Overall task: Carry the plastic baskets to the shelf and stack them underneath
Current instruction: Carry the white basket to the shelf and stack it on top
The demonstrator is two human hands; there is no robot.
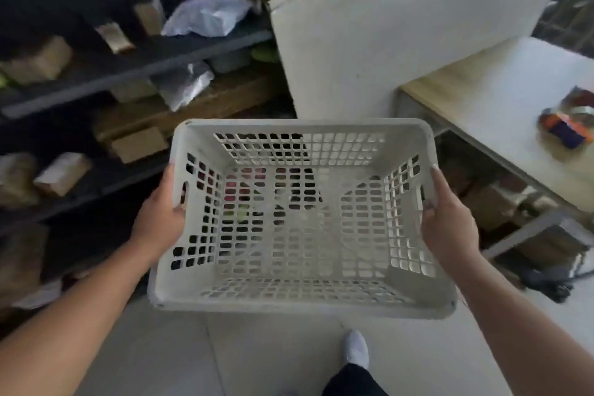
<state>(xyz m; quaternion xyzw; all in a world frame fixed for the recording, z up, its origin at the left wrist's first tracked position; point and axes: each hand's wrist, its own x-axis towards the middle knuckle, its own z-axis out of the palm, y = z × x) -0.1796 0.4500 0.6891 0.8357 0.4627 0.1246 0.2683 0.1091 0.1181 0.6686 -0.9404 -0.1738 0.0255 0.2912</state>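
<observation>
An empty light grey plastic basket with perforated walls and floor hangs in the air in front of me, seen from above. My left hand grips its left rim, fingers hooked through the handle slot. My right hand grips the right rim the same way. A dark metal shelf with several tiers stands to the left and ahead, loaded with cardboard boxes and plastic bags. Through the basket's holes I glimpse dark and reddish shapes below; what they are is unclear.
A white panel leans upright ahead. At the right stands a table with a tape dispenser on top and boxes underneath. My foot in a white sock is on the pale tiled floor. A dark cable lies at the right.
</observation>
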